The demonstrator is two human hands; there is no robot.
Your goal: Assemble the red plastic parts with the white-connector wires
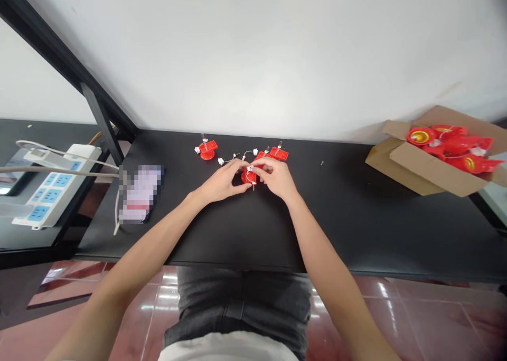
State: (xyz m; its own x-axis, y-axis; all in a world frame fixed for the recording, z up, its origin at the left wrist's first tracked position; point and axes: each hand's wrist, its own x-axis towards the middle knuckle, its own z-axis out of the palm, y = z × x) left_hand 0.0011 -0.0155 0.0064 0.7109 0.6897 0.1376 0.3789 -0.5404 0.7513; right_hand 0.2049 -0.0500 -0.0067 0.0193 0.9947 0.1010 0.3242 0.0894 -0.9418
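Note:
My left hand (224,182) and my right hand (276,177) meet over the middle of the black table (356,229). Both pinch one small red plastic part (249,177) with a white clip and a thin white wire on it. The fingers of both hands are closed round it. Just behind my hands lie two more red parts: one (207,149) to the left with a metal pin standing up, one (278,153) to the right. A loose white wire with plugs (233,157) lies between them.
An open cardboard box (415,163) holding several red parts (455,144) sits at the table's right end. A blurred phone (140,193) lies at the left. A white power strip (51,189) with cables rests on the side shelf. A small screw (322,163) lies alone.

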